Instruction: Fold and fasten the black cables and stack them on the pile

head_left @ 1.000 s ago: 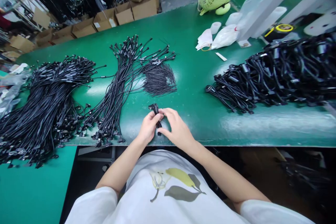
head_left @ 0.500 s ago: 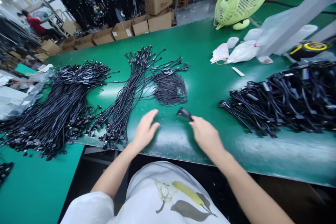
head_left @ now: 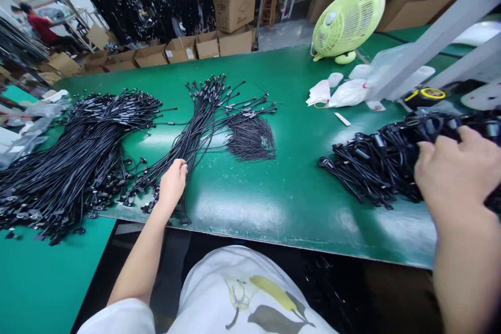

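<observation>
I wear a loose white T-shirt [head_left: 242,282] with wide short sleeves; my left sleeve [head_left: 117,318] shows at the bottom edge of the view. Printed on the chest are a yellow pear [head_left: 272,287], a pale outlined pear [head_left: 238,292] on a thin dark stem, and a grey-green leaf [head_left: 270,321]. My left hand [head_left: 171,186] and right hand [head_left: 456,172] are bare, as are my forearms [head_left: 136,266].

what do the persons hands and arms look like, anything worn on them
The left hand and right hand are bare, without gloves, and no watch or ring shows. The left forearm is uncovered up to a loose white sleeve; the right sleeve is out of view.
</observation>
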A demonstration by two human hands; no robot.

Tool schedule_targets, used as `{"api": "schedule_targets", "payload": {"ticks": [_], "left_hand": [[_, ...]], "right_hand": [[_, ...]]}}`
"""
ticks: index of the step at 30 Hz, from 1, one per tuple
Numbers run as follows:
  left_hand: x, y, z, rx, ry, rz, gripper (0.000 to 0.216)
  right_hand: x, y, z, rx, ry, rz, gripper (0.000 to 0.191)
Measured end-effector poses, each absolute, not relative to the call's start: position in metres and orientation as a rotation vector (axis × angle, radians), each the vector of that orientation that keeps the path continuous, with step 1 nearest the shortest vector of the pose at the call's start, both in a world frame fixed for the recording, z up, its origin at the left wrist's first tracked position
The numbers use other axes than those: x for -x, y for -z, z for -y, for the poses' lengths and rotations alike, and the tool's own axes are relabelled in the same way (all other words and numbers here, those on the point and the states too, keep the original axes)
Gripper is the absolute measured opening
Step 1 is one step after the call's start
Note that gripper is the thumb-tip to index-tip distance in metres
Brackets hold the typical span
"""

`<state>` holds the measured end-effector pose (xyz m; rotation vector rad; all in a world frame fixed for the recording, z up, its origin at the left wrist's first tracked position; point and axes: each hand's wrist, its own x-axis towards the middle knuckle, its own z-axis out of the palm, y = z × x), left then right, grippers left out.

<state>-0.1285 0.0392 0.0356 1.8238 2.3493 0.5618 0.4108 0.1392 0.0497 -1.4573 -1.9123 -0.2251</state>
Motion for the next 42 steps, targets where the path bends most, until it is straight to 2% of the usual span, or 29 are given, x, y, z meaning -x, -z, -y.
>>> {"api": "schedule_targets", "payload": {"ticks": [3, 5, 9, 12, 13, 15, 17, 19, 22, 24, 26, 29, 31, 33, 35, 37, 40, 42], "left_hand": [[0.120, -0.067, -0.022, -1.700, -0.630, -2.099, 0.033], [0.108, -0.087, -0.009, -1.641, -0.622, -1.864, 0.037], [0.084, -0.122, 0.016, -1.478, -0.664, -1.480, 0.044], [0.094, -0.139, 0.045, -1.361, -0.661, -1.423, 0.045], [0.105, -0.140, 0.058, -1.316, -0.669, -1.464, 0.045], [0.135, -0.136, 0.085, -1.214, -0.720, -1.601, 0.037], [0.169, -0.126, 0.112, -1.126, -0.771, -1.685, 0.021], [0.198, -0.114, 0.130, -1.022, -0.998, -1.643, 0.023], [0.211, -0.102, 0.129, -0.830, -1.568, -1.502, 0.034], [0.197, -0.099, 0.109, -0.835, -1.781, -1.552, 0.030], [0.168, -0.095, 0.080, -1.083, -1.718, -1.739, 0.020], [0.111, -0.081, 0.043, -1.614, -1.255, -1.582, 0.029], [0.078, -0.069, 0.032, -1.605, -0.976, -1.299, 0.033], [0.059, -0.062, 0.031, -1.369, -0.859, -1.049, 0.037], [0.057, -0.062, 0.031, -1.072, -0.886, -0.885, 0.037], [0.070, -0.069, 0.029, -0.814, -1.019, -0.807, 0.031], [0.092, -0.083, 0.022, -0.565, -1.293, -0.810, 0.021], [0.096, -0.087, 0.017, -0.544, -1.397, -0.862, 0.024]], "right_hand": [[-0.379, -0.059, -0.132, 1.702, 0.480, 1.599, 0.046], [-0.327, -0.064, -0.124, 1.620, 0.321, 1.757, 0.052], [-0.172, -0.056, -0.127, 1.073, -0.339, 2.332, 0.051], [-0.091, -0.054, -0.174, 1.050, -0.217, 2.491, 0.022], [-0.082, -0.060, -0.195, 1.101, -0.184, 2.463, 0.022], [-0.090, -0.082, -0.239, 1.225, -0.077, 2.359, 0.028], [-0.119, -0.107, -0.270, 1.323, 0.130, 2.249, 0.037], [-0.149, -0.124, -0.279, 1.315, 0.218, 2.228, 0.040], [-0.167, -0.122, -0.241, 1.287, 0.256, 2.306, 0.027], [-0.162, -0.107, -0.187, 1.298, 0.221, 2.471, 0.013], [-0.153, -0.093, -0.125, 1.085, 0.037, 2.839, 0.011], [-0.153, -0.095, -0.062, 0.628, -0.242, 3.042, 0.019], [-0.165, -0.105, -0.056, 0.683, -0.171, 2.904, 0.027], [-0.187, -0.109, -0.073, 0.905, 0.003, 2.724, 0.037], [-0.213, -0.103, -0.095, 1.068, 0.067, 2.633, 0.043], [-0.237, -0.091, -0.108, 1.125, -0.056, 2.620, 0.039], [-0.253, -0.074, -0.101, 1.068, -0.256, 2.608, 0.033], [-0.247, -0.069, -0.083, 0.984, -0.178, 2.625, 0.033]]}}
